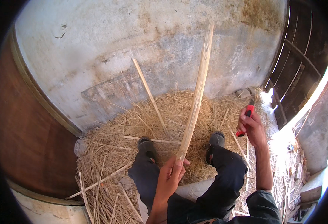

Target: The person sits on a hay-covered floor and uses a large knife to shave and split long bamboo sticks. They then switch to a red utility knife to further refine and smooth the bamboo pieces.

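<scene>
My left hand [170,174] is closed around the lower end of a long, pale wooden stick [196,98]. The stick rises from my fingers, leaning slightly right, and its far tip stands out against the wall. On the right, my right hand [254,128] grips a utility knife [249,111] with a red and black handle. Its short dark blade points up and away from me. Knife and stick are apart. Beyond the left hand, a thinner stick [149,91] stands at a slant out of the shavings near the wall.
Straw-like shavings [175,108] cover the floor around my shoes. Several loose sticks lie there, one [100,180] at the left. A stained wall [115,48] curves across the back. A brown panel [37,127] stands left, dark boards [298,56] right.
</scene>
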